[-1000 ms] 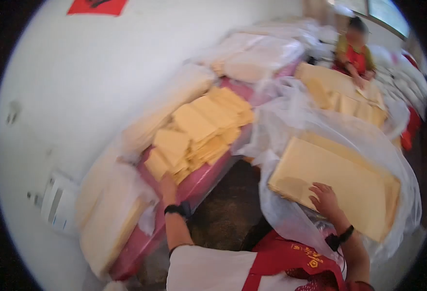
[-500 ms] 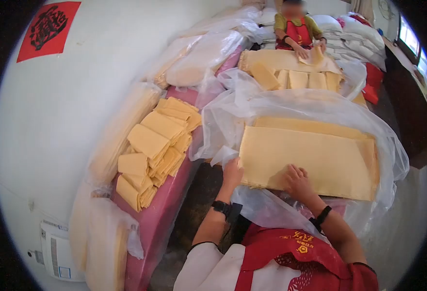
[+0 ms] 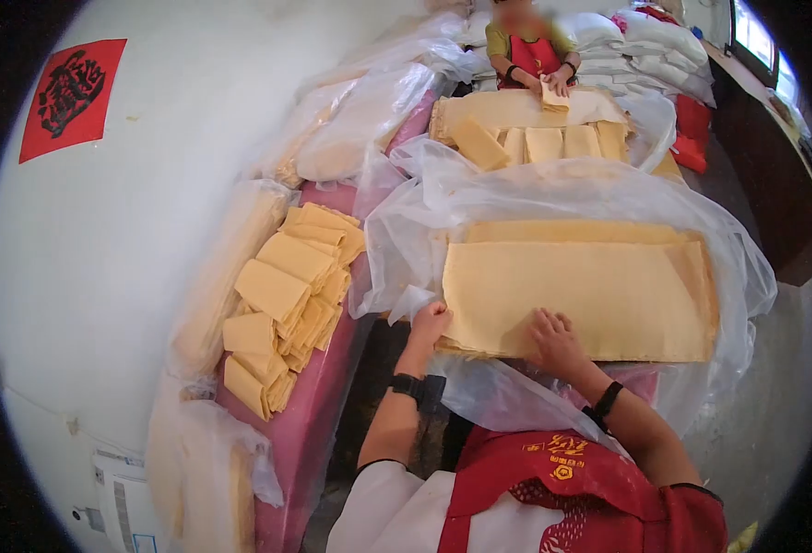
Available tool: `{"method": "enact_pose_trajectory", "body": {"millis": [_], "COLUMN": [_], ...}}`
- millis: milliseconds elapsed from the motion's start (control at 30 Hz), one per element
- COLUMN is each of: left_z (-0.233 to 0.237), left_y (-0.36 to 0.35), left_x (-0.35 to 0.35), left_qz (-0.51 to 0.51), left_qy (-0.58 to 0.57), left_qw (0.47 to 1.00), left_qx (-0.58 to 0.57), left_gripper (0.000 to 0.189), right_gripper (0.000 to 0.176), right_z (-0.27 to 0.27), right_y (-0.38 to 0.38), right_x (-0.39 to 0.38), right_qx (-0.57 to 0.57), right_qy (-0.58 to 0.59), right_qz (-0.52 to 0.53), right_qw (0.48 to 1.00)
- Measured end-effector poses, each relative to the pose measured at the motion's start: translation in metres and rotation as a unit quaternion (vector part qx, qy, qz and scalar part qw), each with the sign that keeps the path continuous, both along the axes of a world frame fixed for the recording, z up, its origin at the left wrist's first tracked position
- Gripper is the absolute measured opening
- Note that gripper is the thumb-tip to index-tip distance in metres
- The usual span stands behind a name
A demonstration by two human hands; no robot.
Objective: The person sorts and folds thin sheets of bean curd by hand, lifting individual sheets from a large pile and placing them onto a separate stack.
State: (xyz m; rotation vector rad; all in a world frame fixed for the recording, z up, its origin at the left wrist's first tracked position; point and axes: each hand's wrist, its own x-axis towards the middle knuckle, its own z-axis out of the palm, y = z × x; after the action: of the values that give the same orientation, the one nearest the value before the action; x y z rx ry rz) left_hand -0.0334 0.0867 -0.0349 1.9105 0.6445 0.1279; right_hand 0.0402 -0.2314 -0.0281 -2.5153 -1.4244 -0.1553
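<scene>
A stack of large pale yellow sheets (image 3: 590, 290), much like tofu skin, lies in front of me on clear plastic film (image 3: 747, 249). My left hand (image 3: 431, 322) is at the stack's front left edge, its fingers closed on the edge of a sheet; the fingertips are partly hidden. On the top sheet near its front edge rests my right hand (image 3: 553, 341), fingers spread and lying flat. To my left, a pile of folded yellow sheets (image 3: 286, 272) sits on a pink surface (image 3: 300, 447).
Across from me a person (image 3: 535, 55) in a red apron handles a folded sheet on another stack (image 3: 498, 106). Plastic-wrapped bundles (image 3: 249, 258) line the wall at left. White sacks (image 3: 655, 55) are piled at the back, and a dark counter (image 3: 765, 184) stands at right.
The view has shifted slightly. My hands stay at nearly the same spots on the sheet. The person opposite has folded a raised sheet into a smaller piece.
</scene>
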Motion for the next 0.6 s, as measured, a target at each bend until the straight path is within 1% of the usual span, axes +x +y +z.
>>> {"method": "enact_pose_trajectory", "body": {"millis": [33, 67, 100, 133, 167, 200, 233, 267, 300, 333, 367, 433, 467, 533, 567, 600], "left_z": [0.012, 0.035, 0.06, 0.071, 0.068, 0.065, 0.061, 0.06, 0.058, 0.055, 0.05, 0.043, 0.042, 0.046, 0.051, 0.056], "left_y": [0.0, -0.01, -0.021, -0.027, -0.032, -0.039, -0.043, -0.046, -0.049, -0.053, -0.057, -0.059, -0.056, -0.048, -0.047, -0.047], "left_x": [0.006, 0.013, 0.019, 0.024, 0.031, 0.041, 0.047, 0.048, 0.047, 0.044, 0.042, 0.033, 0.028, 0.022, 0.019, 0.015], "left_qz": [0.012, 0.009, -0.015, -0.037, -0.039, -0.065, -0.088, -0.089, -0.08, -0.07, -0.069, -0.006, 0.0, 0.021, 0.026, 0.028], "left_qy": [-0.028, -0.03, -0.06, -0.091, -0.093, -0.161, -0.225, -0.229, -0.177, -0.121, -0.121, -0.088, -0.091, -0.105, -0.109, -0.106], "left_qw": [0.984, 0.984, 0.978, 0.971, 0.97, 0.983, 0.964, 0.964, 0.981, 0.985, 0.984, 0.991, 0.99, 0.98, 0.979, 0.974], "left_qx": [-0.173, -0.174, -0.197, -0.22, -0.222, -0.058, 0.107, 0.105, 0.001, -0.104, -0.109, -0.104, -0.106, -0.166, -0.168, -0.198], "left_gripper": [0.015, 0.015, 0.013, 0.012, 0.012, 0.012, 0.012, 0.012, 0.016, 0.02, 0.02, 0.032, 0.032, 0.039, 0.039, 0.037], "right_gripper": [0.062, 0.062, 0.062, 0.063, 0.063, 0.067, 0.072, 0.072, 0.07, 0.067, 0.067, 0.062, 0.062, 0.054, 0.054, 0.05], "right_z": [0.005, 0.012, 0.021, 0.028, 0.033, 0.04, 0.047, 0.053, 0.057, 0.059, 0.06, 0.056, 0.048, 0.034, 0.04, 0.05], "right_y": [0.002, 0.004, 0.006, 0.01, 0.017, 0.026, 0.035, 0.046, 0.059, 0.069, 0.079, 0.097, 0.104, 0.117, 0.121, 0.123], "right_x": [0.0, -0.001, -0.003, -0.006, -0.005, -0.001, 0.002, 0.003, 0.005, 0.007, 0.01, 0.014, 0.015, 0.018, 0.016, 0.01], "right_qx": [0.001, 0.0, -0.01, -0.021, -0.024, -0.019, -0.015, -0.016, 0.055, 0.125, 0.12, 0.105, 0.101, 0.163, 0.159, 0.132], "right_qy": [0.012, 0.009, 0.026, 0.043, 0.04, 0.118, 0.194, 0.191, 0.199, 0.207, 0.207, 0.307, 0.306, 0.399, 0.397, 0.389], "right_qz": [0.0, -0.003, -0.012, -0.02, -0.021, -0.022, -0.023, -0.026, -0.042, -0.057, -0.058, -0.072, -0.067, -0.09, -0.085, -0.084], "right_qw": [1.0, 1.0, 1.0, 0.999, 0.999, 0.993, 0.981, 0.981, 0.978, 0.969, 0.969, 0.943, 0.944, 0.898, 0.9, 0.908]}}
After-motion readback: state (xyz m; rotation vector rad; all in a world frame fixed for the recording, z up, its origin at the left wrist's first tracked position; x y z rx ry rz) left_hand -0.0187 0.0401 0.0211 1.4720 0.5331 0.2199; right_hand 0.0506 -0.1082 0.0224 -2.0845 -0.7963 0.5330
